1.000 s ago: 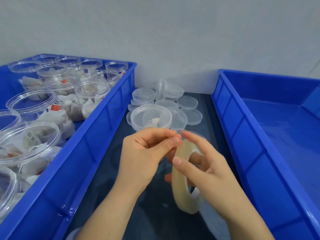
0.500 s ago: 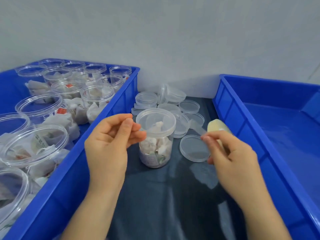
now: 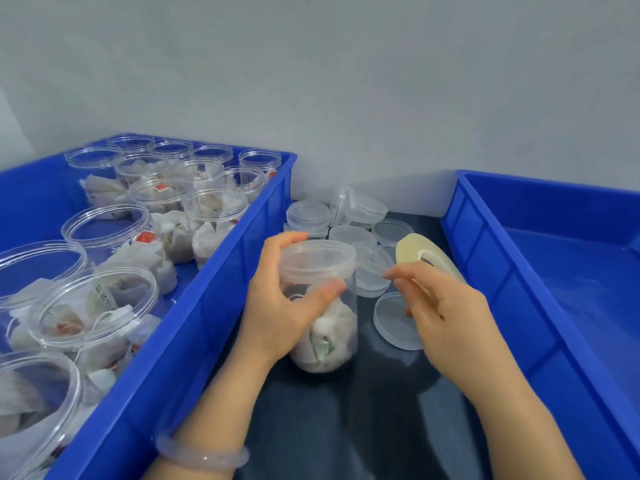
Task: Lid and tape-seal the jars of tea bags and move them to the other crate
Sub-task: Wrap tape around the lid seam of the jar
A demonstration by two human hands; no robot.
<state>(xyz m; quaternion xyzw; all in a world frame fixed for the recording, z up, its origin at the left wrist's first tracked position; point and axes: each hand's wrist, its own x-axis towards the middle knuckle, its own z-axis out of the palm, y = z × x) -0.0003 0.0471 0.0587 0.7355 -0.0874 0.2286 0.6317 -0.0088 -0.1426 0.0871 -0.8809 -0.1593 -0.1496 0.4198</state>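
A clear lidded jar of tea bags [image 3: 325, 334] stands on the dark mat between two blue crates. My left hand [image 3: 277, 306] grips the jar just under its lid [image 3: 320, 258], thumb across the front. My right hand [image 3: 440, 306] holds the roll of clear tape [image 3: 424, 258] to the right of the jar, and a thin strip of tape stretches from the roll toward the lid's edge. The left crate [image 3: 207, 299] holds several open jars of tea bags [image 3: 100, 303]. The right crate [image 3: 561, 271] has nothing in it.
Several loose clear lids [image 3: 349, 216] lie heaped on the mat behind the jar, and one lid [image 3: 394, 323] lies flat under my right hand. A grey wall stands behind. A clear bracelet [image 3: 201, 453] sits on my left wrist.
My left hand moved from beside the jar and took hold of it under the lid. My right hand brought the tape roll in closer, with the strip drawn toward the lid.
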